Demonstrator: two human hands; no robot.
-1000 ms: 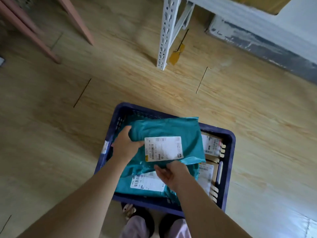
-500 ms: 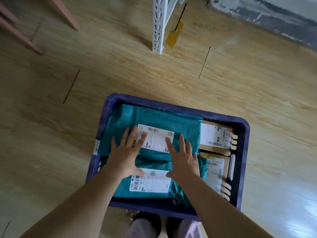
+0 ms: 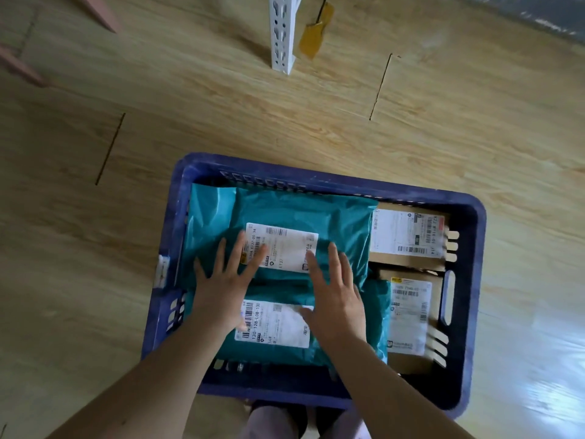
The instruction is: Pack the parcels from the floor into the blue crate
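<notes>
Beyond the far wall of the blue crate [image 3: 316,179], out on the wooden floor [image 3: 95,248], stands a white slotted shelf post [image 3: 281,33] with a yellow tag [image 3: 313,36] dangling just beside it. Further off to the crate's far left are pink slanted legs [image 3: 101,11]. At the crate's near wall I can see my own knees [image 3: 272,419].

Nothing lies between me and the crate's contents. Inside, along the right wall, two cardboard boxes sit one behind the other, labels up: the far box [image 3: 408,236] and the near box [image 3: 411,318].

The rest of the crate is filled by two teal mailer bags. The upper teal parcel [image 3: 304,213] lies against the far wall and overlaps the lower teal parcel [image 3: 278,327], which lies by the near wall.

My left hand [image 3: 221,289] and right hand [image 3: 335,296] lie flat on top of the upper parcel, side by side, gripping nothing. The left fingers [image 3: 235,251] are spread wide, their tips reaching the left edge of its white label. The right fingers [image 3: 334,258] are straight and touch the label's right edge, while that thumb lies over the lower parcel's label.
</notes>
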